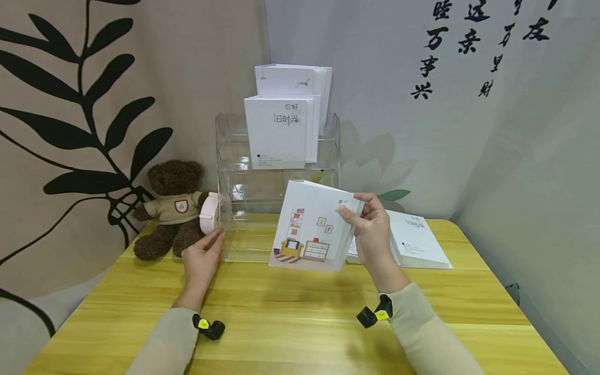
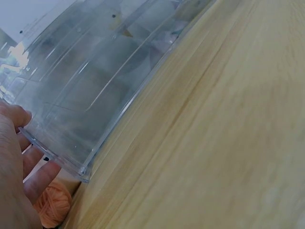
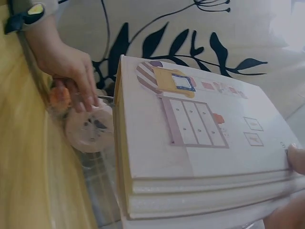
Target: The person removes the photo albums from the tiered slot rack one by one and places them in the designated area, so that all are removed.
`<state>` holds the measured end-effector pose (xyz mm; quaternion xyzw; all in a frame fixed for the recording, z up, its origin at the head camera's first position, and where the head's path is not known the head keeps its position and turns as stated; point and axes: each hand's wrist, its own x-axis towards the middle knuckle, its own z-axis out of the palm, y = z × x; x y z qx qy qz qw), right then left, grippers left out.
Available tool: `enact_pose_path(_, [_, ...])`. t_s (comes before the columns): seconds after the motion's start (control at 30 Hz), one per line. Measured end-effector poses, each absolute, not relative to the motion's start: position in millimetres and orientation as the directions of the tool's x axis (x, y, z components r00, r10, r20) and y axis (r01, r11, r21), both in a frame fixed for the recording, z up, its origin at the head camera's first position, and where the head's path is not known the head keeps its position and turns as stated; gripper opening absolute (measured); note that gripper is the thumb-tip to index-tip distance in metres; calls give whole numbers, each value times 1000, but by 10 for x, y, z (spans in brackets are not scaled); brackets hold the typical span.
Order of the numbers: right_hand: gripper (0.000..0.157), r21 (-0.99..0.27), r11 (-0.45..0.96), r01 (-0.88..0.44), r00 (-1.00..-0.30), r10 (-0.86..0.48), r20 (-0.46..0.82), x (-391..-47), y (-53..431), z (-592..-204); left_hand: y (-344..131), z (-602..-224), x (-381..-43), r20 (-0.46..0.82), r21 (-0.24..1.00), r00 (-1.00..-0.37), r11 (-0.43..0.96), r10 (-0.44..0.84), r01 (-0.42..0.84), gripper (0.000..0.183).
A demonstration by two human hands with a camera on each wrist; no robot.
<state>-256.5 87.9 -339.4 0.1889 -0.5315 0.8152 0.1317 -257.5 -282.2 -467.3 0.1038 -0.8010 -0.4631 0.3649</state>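
Note:
In the head view a clear tiered rack (image 1: 255,195) stands at the back of the table. My left hand (image 1: 201,258) pinches its lower left front edge. From the left wrist view, the thumb lies on one side of the clear panel (image 2: 109,90) and the fingers on the other. My right hand (image 1: 375,234) grips a small stack of white books (image 1: 304,224) by its right side, thumb on the front cover. That cover shows a yellow armchair and a chest of drawers. The stack is raised and tilted before the rack's lower tiers, its layered edges (image 3: 205,193) plain in the right wrist view.
White books (image 1: 276,130) stand in the upper tiers, with taller ones (image 1: 288,80) behind. More white books (image 1: 419,242) lie on the table at right. Left of the rack sit a brown teddy bear (image 1: 175,208), a pink round object (image 1: 208,213) and an orange yarn ball (image 2: 52,205).

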Motion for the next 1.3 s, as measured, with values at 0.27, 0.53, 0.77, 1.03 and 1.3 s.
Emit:
enact_pose_path(0.27, [27,-863,-382,-331,-927,-39,373,-2497,788,-3548,-2835,-4666,-2575,489,818,-716,546,-498,179,32])
enact_pose_path(0.53, [29,-916,-345,-205,-953,-143,268,-2392,512,-3814,-2863,-4665,-2588,500,805,-712,567,-493,172,29])
enact_pose_path(0.77, [32,-973,-175,-154,-953,-235,193,-2317,273,-4192,-2861,-4678,-2580,507,805,-706,564,-495,182,28])
enact_pose_path(1.03, [33,-984,-129,-123,-951,-267,154,-2357,243,-4396,-2847,-4669,-2585,501,808,-712,560,-492,182,31])
enact_pose_path(1.3, [32,-992,24,-123,-923,-371,105,-2386,336,-4645,-2843,-4679,-2592,493,808,-717,564,-493,168,31])
